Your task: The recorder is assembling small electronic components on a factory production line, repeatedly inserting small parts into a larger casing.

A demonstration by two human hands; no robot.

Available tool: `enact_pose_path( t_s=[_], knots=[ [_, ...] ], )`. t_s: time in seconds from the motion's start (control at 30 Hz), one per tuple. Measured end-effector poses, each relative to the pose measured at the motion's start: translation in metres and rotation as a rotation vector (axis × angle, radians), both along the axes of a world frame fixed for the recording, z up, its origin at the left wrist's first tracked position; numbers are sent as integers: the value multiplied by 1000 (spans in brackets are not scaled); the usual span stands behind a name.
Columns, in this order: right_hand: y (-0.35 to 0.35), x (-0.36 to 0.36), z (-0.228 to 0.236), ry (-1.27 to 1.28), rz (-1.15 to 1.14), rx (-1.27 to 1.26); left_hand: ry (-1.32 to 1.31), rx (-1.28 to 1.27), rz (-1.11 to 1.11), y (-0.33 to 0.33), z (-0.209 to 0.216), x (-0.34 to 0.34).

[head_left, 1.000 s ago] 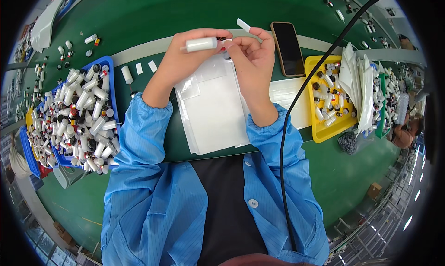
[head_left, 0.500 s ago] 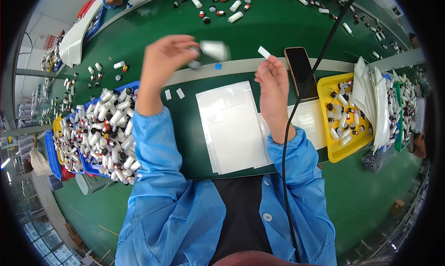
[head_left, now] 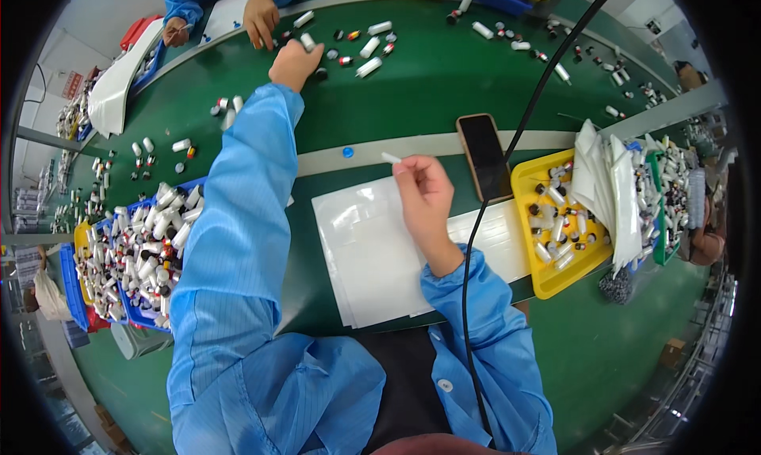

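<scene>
My left hand (head_left: 296, 64) reaches far out over the green work surface. Its fingers are closed around a small white bottle (head_left: 307, 41), whose end sticks out past them. In my right hand (head_left: 426, 197), pinched between thumb and forefinger, is a small white strip (head_left: 391, 158). That hand hovers by the upper right corner of some stacked white sheets (head_left: 369, 257) in clear sleeves. Black caps and more white bottles (head_left: 369, 47) lie to the right of my left hand. A small group of bottles and caps (head_left: 229, 120) rests beside my left sleeve.
A blue bin (head_left: 195, 184) heaped with bottles stands left, partly behind my arm. A phone (head_left: 481, 154) lies on the right, beside a yellow tray (head_left: 547, 287) of bottles and caps. A black cable (head_left: 519, 130) crosses the view. Across the surface is another person's hand (head_left: 260, 17).
My left hand has moved forward to the far bottles and closed on one; the blurred white thing beside it has gone from there. My right hand has come left, above the sheets, keeping the strip.
</scene>
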State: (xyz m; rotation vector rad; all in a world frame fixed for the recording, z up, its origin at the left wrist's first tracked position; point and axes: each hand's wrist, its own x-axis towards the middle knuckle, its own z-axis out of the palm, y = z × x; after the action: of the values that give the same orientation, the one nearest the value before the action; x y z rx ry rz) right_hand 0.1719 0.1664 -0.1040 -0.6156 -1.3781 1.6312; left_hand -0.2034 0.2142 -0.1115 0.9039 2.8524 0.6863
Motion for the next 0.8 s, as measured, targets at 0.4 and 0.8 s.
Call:
enact_pose_path(
  t_s=[0.4, 0.8],
  knots=[
    [-5, 4, 11, -25, -92, 266, -1157, 1218, -225, -96, 54, 105],
    [-6, -3, 14, 144, 29, 284, -1907, 1166, -420, -128, 64, 243]
  ],
)
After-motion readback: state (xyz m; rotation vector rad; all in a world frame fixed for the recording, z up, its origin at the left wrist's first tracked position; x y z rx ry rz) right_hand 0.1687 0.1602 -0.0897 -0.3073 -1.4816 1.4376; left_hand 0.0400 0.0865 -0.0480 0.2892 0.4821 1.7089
